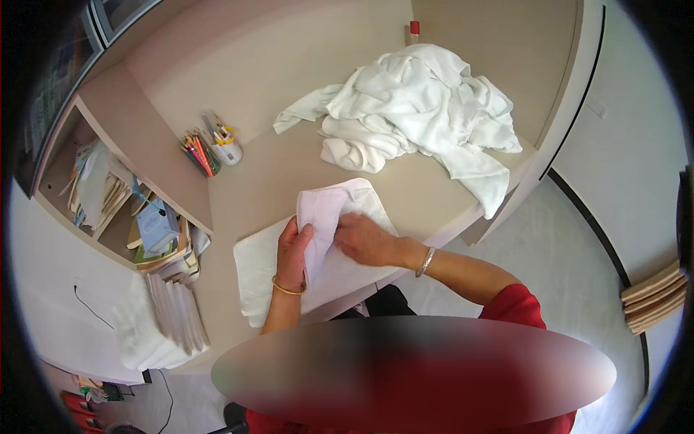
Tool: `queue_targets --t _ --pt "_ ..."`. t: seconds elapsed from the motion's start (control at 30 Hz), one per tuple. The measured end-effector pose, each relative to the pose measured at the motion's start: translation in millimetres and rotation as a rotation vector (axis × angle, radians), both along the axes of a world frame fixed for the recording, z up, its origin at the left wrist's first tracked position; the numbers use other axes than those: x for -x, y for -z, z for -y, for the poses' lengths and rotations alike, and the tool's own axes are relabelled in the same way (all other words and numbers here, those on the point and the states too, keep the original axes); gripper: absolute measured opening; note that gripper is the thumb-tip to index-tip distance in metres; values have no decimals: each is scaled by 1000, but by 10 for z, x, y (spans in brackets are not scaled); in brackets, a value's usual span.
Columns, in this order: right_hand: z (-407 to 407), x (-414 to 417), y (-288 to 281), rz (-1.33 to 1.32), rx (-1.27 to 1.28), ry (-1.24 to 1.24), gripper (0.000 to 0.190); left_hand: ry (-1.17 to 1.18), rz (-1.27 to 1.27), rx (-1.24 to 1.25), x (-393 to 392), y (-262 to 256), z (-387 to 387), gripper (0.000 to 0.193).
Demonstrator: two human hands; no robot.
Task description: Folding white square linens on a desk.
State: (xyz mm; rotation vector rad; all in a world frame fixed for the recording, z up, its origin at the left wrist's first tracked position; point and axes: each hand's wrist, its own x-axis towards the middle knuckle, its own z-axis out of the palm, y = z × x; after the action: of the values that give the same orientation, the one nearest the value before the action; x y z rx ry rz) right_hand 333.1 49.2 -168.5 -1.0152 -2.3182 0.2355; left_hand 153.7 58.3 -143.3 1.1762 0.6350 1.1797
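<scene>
My left hand (293,255) is closed on the left edge of a folded white cloth (321,217), with the thumb on top. My right hand (364,240) is at the cloth's right side, fingers curled against it; whether they pinch it cannot be told. Beneath both hands a white cloth (264,260) lies spread on the desk (260,200) and reaches its front edge. Beyond them sits a heap of crumpled white cloths (423,103). A stack of folded white cloths (162,320) stands on the desk at the left.
Colored pencils (199,152) and a white cup of pens and tools (227,147) stand at the desk's back left. An open shelf (146,152) on the left holds papers, books and a blue box (157,225). A red-capped bottle (415,32) stands behind the heap.
</scene>
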Motion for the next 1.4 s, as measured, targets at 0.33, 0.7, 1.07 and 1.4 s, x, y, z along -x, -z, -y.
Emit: queue_targets --t 0.33,0.7,1.07,1.4 --pt "-395 -422 339 -1103 444 453 16 325 -599 -834 -107 141 -57 21" --pt "-526 -579 451 -1157 522 322 22 376 -685 -926 -134 213 -41 28" --pt "355 -545 -129 -391 -69 378 38 -294 -1132 -811 1221 -184 780 33" --pt "621 -705 -127 -104 191 -13 31 -404 -1423 -868 1298 13 727 28"
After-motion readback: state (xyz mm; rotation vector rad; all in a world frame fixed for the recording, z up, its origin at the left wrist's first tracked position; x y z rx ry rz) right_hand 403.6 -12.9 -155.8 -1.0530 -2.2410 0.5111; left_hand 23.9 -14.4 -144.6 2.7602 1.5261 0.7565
